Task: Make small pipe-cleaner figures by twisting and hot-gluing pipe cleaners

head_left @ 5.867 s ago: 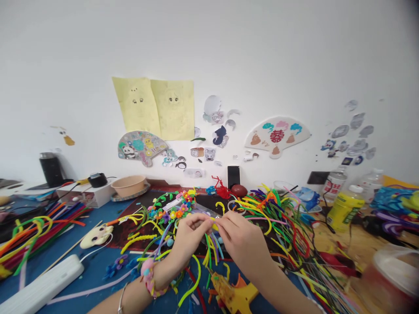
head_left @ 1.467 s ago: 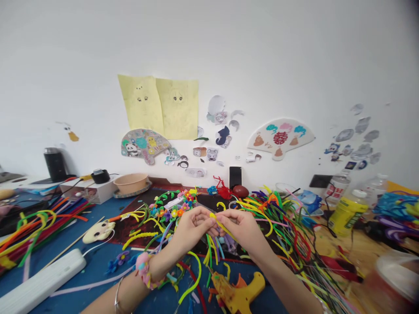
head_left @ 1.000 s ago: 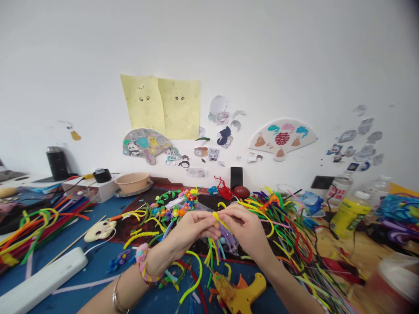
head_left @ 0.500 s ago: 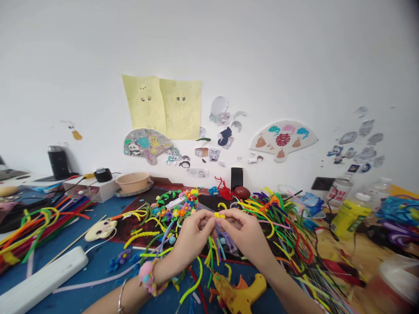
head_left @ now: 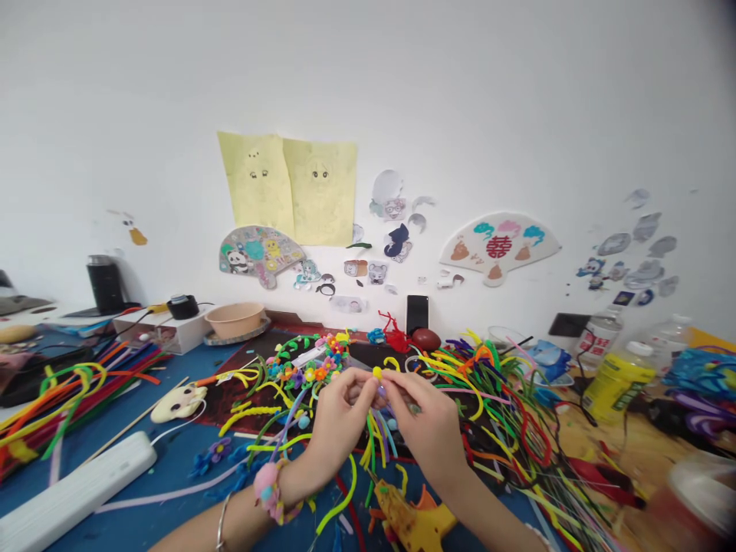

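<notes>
My left hand (head_left: 337, 419) and my right hand (head_left: 426, 424) meet fingertip to fingertip above the table's middle. Both pinch a short yellow pipe cleaner (head_left: 378, 373) curled into a small knob between them. Longer yellow, green and purple stems (head_left: 376, 441) hang down from the pinch between my wrists. A pink pom-pom bracelet (head_left: 267, 488) sits on my left wrist. Just below my hands lies a yellow and orange glue gun (head_left: 409, 519).
Loose pipe cleaners cover the table: a pile (head_left: 511, 406) at right, a bundle (head_left: 63, 391) at far left. A flower garland (head_left: 307, 362), a cream mask (head_left: 175, 402), a white power strip (head_left: 74, 491), a bowl (head_left: 234, 319), a phone (head_left: 417, 313) and bottles (head_left: 618, 376) stand around.
The yellow stem stuck out long to the right; now it is wound into a small knob at my fingertips. My hands have drawn closer together.
</notes>
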Demonstrator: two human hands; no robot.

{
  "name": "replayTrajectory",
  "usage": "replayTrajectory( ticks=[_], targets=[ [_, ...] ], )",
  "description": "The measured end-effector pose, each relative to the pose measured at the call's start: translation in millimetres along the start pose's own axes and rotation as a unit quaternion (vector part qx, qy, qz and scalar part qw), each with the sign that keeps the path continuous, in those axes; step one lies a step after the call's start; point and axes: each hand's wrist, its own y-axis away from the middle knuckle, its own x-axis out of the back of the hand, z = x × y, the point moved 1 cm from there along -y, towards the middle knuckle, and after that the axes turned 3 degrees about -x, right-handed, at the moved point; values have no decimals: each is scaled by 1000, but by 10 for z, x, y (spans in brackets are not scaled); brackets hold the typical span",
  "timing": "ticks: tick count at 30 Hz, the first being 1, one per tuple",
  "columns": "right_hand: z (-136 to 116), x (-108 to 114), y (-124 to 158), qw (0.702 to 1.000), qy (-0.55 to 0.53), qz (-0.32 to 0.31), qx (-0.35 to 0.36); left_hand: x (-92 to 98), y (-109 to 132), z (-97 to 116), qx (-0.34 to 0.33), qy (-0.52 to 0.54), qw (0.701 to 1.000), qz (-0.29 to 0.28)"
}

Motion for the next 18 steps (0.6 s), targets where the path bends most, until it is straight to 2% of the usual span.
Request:
replayTrajectory(
  ticks=[6,12,18],
  targets=[
    [-5,-39,22,1000,11,-23,9,2,13,-56,-39,-59,997,15],
    [54,-45,12,999,5,-5,42,26,8,-64,-87,-144,986,8],
    [124,-73,3,997,-9,-21,68,28,-53,-87,-32,-12,998,-44]
  ],
)
